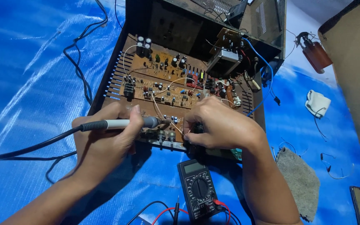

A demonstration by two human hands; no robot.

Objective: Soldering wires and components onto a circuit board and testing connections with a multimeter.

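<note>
Here, left hand grips slim soldering iron — rigid.

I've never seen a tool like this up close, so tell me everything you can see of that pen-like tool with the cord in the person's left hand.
The soldering iron is a slim wand with a pale grey handle, a darker grey collar toward the tip and a black strain sleeve at the rear, from which a black cord trails off left over the blue sheet. It lies nearly level, tip pointing right, over the front edge of the brown circuit board. The left hand grips it like a pen.
</note>
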